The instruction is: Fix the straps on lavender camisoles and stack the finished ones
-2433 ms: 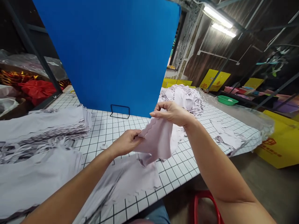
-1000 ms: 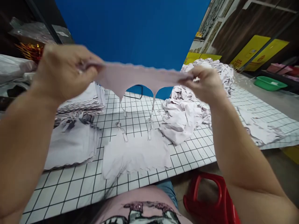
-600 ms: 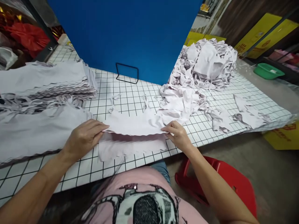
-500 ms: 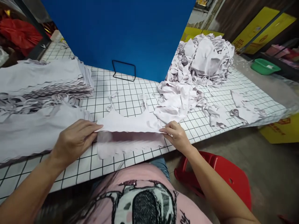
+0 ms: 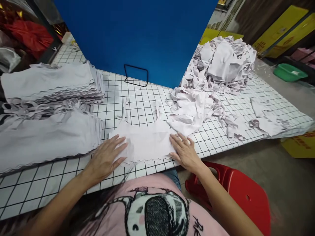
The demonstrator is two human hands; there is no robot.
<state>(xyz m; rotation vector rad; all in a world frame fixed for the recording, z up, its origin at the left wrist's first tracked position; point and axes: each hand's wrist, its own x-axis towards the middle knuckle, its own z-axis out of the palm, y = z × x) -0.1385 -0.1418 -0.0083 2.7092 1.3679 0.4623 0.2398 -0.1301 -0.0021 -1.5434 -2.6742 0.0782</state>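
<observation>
A pale lilac fabric piece [image 5: 145, 144] with a scalloped lower edge and two thin straps lies flat on the gridded table [image 5: 137, 98] in front of me. My left hand [image 5: 105, 159] rests open and flat on its left edge. My right hand [image 5: 184, 150] lies open, fingers spread, on its right edge. Neither hand grips anything.
Neat stacks of the same fabric pieces [image 5: 46, 131] fill the table's left side. A loose heap of fabric pieces [image 5: 211, 78] lies at the right, with stray pieces [image 5: 265, 121] beyond. A blue board [image 5: 137, 36] stands behind. A red stool [image 5: 241, 193] is at my right.
I held the piece up stretched between both hands, then lowered it onto the piece on the table. Both hands have let go of its corners and now lie flat on it.
</observation>
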